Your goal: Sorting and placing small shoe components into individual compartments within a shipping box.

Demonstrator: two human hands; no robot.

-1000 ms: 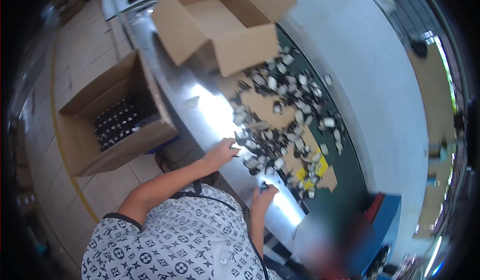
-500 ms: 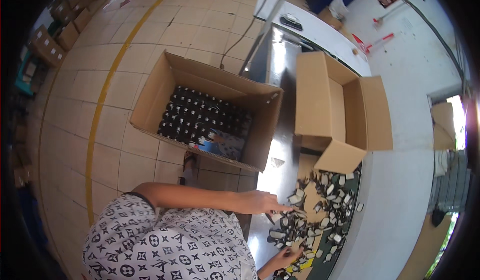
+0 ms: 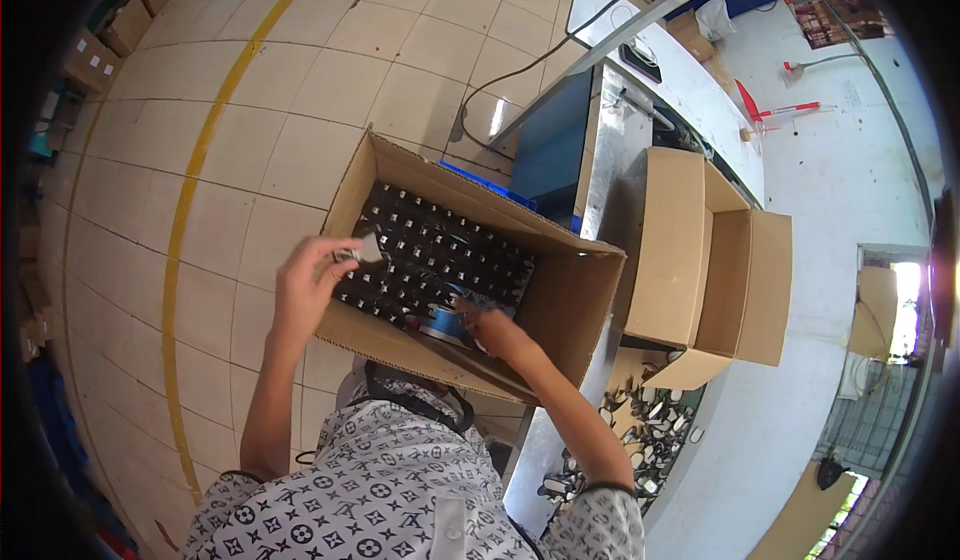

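Observation:
My left hand is raised at the near left rim of a cardboard box, its fingers pinching a small grey-and-black part, slightly blurred. Inside the box, rows of small black parts with pale tips cover the bottom. My right hand reaches over the box's near side, fingers drawn together beside a blue-and-white patch among the rows; anything between them is too small to make out. On the bench to the right, similar loose black-and-pale parts lie in a heap.
A second cardboard box with raised flaps stands on the metal bench. A slanting metal post and a hanging cable rise behind the nearer box. Tiled floor with a yellow line lies to the left.
Both hands have left the heap on the bench and are now at the cardboard box. A grey-and-black part is in my left hand. The view has turned toward the box.

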